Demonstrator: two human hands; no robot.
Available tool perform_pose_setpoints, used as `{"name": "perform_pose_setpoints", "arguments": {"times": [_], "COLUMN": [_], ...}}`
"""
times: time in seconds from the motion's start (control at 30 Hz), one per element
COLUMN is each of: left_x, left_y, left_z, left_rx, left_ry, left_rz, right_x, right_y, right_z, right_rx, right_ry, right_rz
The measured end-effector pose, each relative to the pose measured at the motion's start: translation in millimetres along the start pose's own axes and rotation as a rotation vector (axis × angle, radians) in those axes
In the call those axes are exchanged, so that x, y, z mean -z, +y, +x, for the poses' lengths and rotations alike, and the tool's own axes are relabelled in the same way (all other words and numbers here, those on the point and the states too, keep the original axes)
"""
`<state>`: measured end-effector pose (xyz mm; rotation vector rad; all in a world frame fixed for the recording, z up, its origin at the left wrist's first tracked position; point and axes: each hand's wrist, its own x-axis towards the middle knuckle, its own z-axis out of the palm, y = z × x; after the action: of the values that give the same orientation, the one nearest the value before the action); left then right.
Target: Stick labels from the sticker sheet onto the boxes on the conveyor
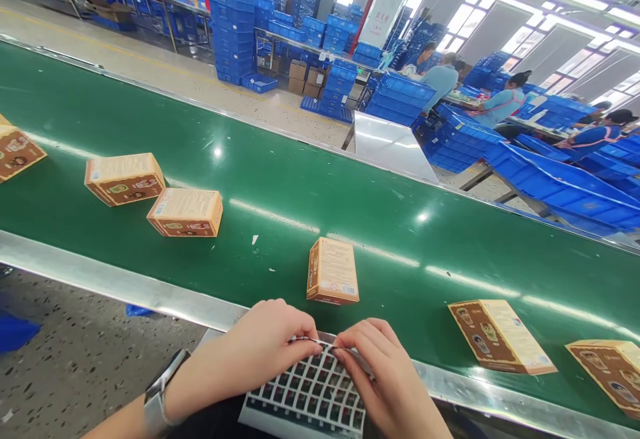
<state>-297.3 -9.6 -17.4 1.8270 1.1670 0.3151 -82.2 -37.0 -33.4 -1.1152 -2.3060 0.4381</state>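
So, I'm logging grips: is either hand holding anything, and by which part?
The left hand and right hand both appear to pinch the white gridded sheet by its far edge, beside the conveyor.

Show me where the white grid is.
In the head view, the white grid is at the bottom, near the middle, by the near edge of the green conveyor belt. The left hand and right hand are at its far edge.

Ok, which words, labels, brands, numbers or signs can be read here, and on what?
None can be quoted reliably.
White board at the back: red characters, too blurred to read.
Middle carton on the green belt: fine print, barcode and a round red mark, too small to read.
Other cartons: print likewise too small.
White grid: no lettering visible.
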Motion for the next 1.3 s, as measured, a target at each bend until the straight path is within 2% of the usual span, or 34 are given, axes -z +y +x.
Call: {"name": "perform_pose_setpoints", "arguments": {"times": [0.17,0.27,0.4,0.47,0.53,0.67,0.77,0.9,1.3], "left_x": [0.3,1.1,2.7,2.8,1.5,-5.8,-14.3,-23.9,-25.1], "left_y": [3,7,9,7,3,0,0,0,17], "left_z": [2,5,6,6,5,13,29,51,67], "left_rx": [0.024,0.041,0.061,0.071,0.024,-0.343,-0.539,-0.576,-0.544], "left_ry": [0.002,0.002,0.009,0.027,0.039,0.044,0.020,-0.036,-0.121], "left_rz": [0.019,0.024,-0.015,-0.003,0.024,0.104,0.212,0.240,0.218], "right_x": [1,3,6,9,14,17,14,9,27], "right_y": [2,-1,-7,-5,4,41,65,76,88], "right_z": [3,5,3,2,3,18,32,41,33], "right_rx": [0.114,0.163,0.165,0.050,-0.167,-0.662,-0.864,-0.933,-0.912], "right_ry": [0.064,0.173,0.225,0.229,0.287,0.486,0.509,0.554,0.525], "right_rz": [-0.155,-0.258,-0.202,-0.055,0.134,0.496,0.743,0.857,0.591]}}
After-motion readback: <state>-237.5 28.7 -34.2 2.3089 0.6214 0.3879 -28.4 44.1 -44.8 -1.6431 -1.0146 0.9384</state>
